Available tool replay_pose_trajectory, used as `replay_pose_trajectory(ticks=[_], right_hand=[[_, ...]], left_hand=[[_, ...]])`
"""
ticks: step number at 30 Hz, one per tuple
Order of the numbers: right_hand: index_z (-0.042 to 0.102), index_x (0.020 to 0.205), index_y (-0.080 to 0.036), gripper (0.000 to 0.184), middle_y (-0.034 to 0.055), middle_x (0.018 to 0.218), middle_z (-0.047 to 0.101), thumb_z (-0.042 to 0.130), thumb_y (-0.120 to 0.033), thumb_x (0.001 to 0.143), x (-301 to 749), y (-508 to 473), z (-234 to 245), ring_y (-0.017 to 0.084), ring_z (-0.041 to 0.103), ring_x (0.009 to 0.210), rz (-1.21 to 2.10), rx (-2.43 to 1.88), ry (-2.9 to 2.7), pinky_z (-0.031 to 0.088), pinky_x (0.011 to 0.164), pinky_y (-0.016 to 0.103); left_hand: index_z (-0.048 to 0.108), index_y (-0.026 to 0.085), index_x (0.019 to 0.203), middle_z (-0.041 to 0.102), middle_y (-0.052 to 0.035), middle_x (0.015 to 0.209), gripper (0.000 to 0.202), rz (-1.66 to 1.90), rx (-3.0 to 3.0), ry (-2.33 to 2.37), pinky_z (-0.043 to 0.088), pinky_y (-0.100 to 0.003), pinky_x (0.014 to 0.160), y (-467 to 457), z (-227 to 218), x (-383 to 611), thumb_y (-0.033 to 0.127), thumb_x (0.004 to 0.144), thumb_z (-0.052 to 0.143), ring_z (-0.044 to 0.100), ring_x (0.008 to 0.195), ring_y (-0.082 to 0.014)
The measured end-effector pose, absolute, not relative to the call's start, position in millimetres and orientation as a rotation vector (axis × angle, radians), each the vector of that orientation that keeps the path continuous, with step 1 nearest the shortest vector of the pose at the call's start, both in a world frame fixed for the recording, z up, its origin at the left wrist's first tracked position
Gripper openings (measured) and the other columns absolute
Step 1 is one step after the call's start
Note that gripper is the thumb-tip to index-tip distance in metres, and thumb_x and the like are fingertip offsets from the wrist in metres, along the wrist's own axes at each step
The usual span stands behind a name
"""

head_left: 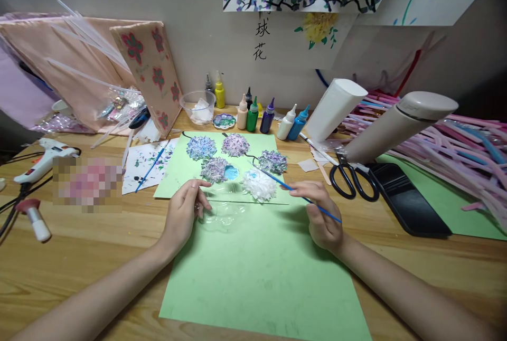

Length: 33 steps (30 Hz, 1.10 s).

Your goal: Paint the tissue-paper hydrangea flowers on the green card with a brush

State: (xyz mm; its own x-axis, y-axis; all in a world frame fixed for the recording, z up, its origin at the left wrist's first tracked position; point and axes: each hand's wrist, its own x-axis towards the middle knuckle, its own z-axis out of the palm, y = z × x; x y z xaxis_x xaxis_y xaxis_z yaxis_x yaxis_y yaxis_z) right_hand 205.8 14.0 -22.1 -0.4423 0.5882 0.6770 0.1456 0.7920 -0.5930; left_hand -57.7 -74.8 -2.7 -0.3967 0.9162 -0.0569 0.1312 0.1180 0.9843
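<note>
My right hand point(325, 214) is closed round a slim blue paintbrush point(273, 178), its tip over the white ruffled paper flower point(258, 187). A light blue spot shows on that flower near the tip. With bent fingers, my left hand point(182, 213) grips the left edge of a clear plastic palette point(224, 215). One well of the palette carries light blue paint point(232, 172). Behind it, several purple and blue ruffled flowers point(235, 144) lie on a light green sheet point(168, 185). Another green sheet point(257, 283) stretches towards me under my hands.
Paint bottles point(252, 117) and a clear bowl point(197, 109) line the wall. Scissors point(354, 180), a black phone point(410, 198), a tilted tumbler point(396, 124) and pipe cleaners point(467, 145) lie right. A glue gun point(49, 160) and a paint-marked paper point(138, 164) are left.
</note>
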Motion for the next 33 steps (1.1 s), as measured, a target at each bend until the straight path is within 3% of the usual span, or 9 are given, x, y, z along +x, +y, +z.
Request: replay_pose_trajectory(ticks=[13,28,33], right_hand=[[0.055,0.118,-0.025,0.031,0.0074,0.111,0.067,0.036,-0.023,0.094,200.6,15.0,-17.0,0.021,0.060,0.104,0.642,-0.435,-2.247,0.049,0.085,0.036],[0.057,0.117,-0.026,0.031,0.0074,0.111,0.068,0.035,-0.026,0.095,201.5,14.5,-15.0,0.022,0.061,0.103,0.676,-0.453,-2.222,0.049,0.084,0.038],[0.060,0.109,-0.026,0.031,0.0070,0.100,0.068,0.032,-0.029,0.096,202.8,14.1,-23.5,0.023,0.060,0.097,0.663,-0.559,-1.968,0.048,0.079,0.040]], left_hand=[[0.062,0.014,0.107,0.058,0.0020,0.057,0.041,1.274,1.095,1.627,0.035,-0.020,0.046,-75.9,-1.2,-57.0,0.047,0.093,0.042,0.044,0.045,-0.0096],[0.062,0.013,0.106,0.057,0.0016,0.055,0.042,1.282,1.089,1.626,0.035,-0.021,0.046,-75.5,0.3,-55.8,0.047,0.093,0.042,0.044,0.044,-0.0104],[0.060,0.014,0.102,0.057,0.0022,0.056,0.038,1.340,1.035,1.638,0.034,-0.021,0.045,-75.0,-1.6,-56.4,0.045,0.093,0.040,0.043,0.043,-0.0099]])
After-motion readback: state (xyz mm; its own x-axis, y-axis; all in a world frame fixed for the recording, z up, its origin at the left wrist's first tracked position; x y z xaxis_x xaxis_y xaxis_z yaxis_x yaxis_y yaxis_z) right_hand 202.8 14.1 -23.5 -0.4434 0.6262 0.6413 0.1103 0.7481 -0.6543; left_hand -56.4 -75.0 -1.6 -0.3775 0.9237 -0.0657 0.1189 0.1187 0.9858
